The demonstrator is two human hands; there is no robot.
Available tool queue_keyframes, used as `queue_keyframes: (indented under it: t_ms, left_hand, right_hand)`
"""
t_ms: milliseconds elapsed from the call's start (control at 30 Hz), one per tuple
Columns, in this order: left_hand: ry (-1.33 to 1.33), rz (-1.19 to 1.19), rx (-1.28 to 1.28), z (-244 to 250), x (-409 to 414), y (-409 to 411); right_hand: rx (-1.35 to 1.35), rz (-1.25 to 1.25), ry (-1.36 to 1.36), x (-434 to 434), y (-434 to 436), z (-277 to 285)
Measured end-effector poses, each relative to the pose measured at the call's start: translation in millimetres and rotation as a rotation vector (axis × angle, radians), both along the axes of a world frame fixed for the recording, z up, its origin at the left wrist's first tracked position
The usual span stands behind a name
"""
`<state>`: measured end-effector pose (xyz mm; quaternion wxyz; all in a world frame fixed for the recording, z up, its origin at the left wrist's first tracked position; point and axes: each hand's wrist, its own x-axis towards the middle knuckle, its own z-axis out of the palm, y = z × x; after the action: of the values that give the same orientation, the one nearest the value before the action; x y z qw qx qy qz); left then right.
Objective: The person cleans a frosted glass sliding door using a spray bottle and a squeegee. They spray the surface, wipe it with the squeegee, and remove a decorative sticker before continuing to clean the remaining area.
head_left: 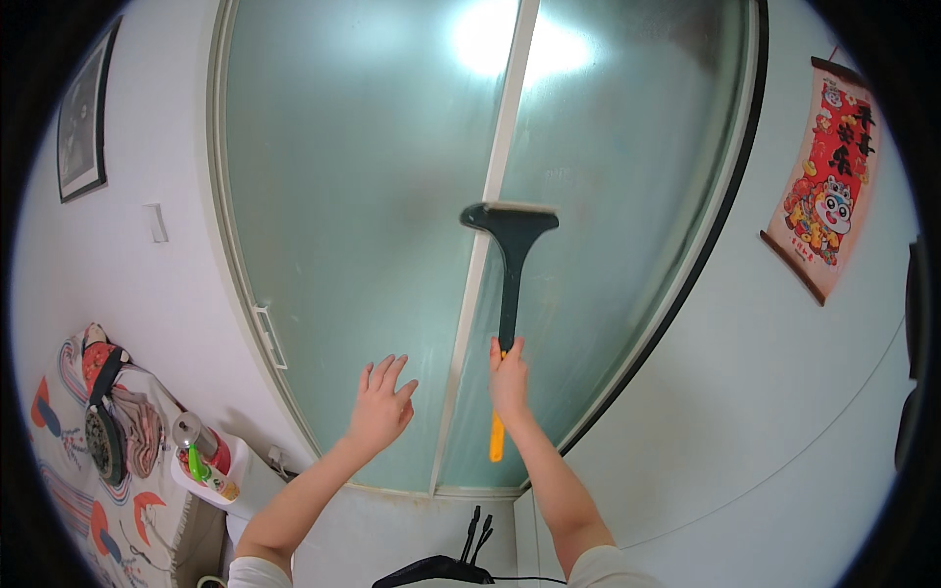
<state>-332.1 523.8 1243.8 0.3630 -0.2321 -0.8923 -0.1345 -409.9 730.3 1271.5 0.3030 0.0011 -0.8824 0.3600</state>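
Note:
My right hand (509,378) grips a squeegee (512,253) by its long handle. The tool has a dark, wide head and a yellow lower grip, and it points upward with the blade at the top. Its head overlaps the pale vertical frame bar (467,323) between two frosted glass panels; whether the blade touches the glass I cannot tell. Left of that bar, my left hand (382,404) is raised in front of the left glass panel (353,220), fingers apart and holding nothing. The right glass panel (617,184) lies behind the squeegee and bears faint streaks.
A white pull handle (270,338) sits on the panel's left edge. At lower left, a patterned cloth (121,507) covers a surface beside a white stand (253,470) with a green-topped bottle (209,474). A black object (434,572) with upright prongs is below. A red scroll (827,176) hangs right.

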Motion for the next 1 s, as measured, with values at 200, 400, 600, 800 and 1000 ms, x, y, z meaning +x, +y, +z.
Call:
queue_keyframes:
  t_ms: [200, 400, 600, 800, 1000]
  left_hand:
    - [-0.012, -0.022, -0.017, -5.5, 0.2, 8.3]
    - [-0.042, -0.028, 0.014, -18.4, 10.0, 15.9]
    - [-0.081, -0.007, 0.045, -37.7, 14.4, 7.6]
    - [-0.087, 0.030, 0.034, -37.9, 18.9, 2.1]
    - [-0.150, 0.046, 0.049, -55.8, 28.3, -1.2]
  right_hand:
    - [-0.056, 0.064, 0.191, -11.9, -4.7, 86.9]
    - [0.121, -0.075, 0.146, -9.4, -6.2, 110.6]
    - [0.284, -0.123, 0.038, 18.1, 4.3, -33.7]
    - [0.156, -0.042, 0.139, -10.4, -13.9, 64.8]
    - [0.228, -0.053, -0.005, -2.3, -9.6, -28.6]
